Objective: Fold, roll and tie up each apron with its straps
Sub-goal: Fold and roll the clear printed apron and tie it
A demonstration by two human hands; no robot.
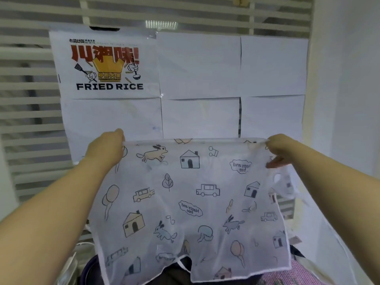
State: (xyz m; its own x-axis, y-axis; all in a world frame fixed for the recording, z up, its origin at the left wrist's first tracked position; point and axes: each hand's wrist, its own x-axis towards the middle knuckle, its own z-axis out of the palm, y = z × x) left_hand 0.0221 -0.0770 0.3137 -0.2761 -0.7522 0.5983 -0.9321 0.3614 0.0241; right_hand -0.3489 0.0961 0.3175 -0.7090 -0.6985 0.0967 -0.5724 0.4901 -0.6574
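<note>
**Apron held up in the air by its two top corners**

On the far left, a wall of pale horizontal slats [26, 99] is seen. A poster [104, 64] with red characters and the words "FRIED RICE" is fixed to it, and plain white paper sheets [199, 66] are fixed beside and below the poster.

The top left corner of the apron [191, 202] is pinched by the left hand [107, 147], whose fingers are curled over the hem. The apron is a thin white cloth printed with houses, cars, rabbits, leaves and balloons. It is stretched flat between both hands and hangs down in front of the person, with the printed words seen mirrored. Under its lower edge a dark cloth [168, 272] is seen, and a thin white strap [183, 262] hangs against it.

The top right corner is pinched by the right hand [279, 149]; the thumb is seen through the cloth. At the bottom right, a pink checked cloth [298, 272] is lying.
</note>
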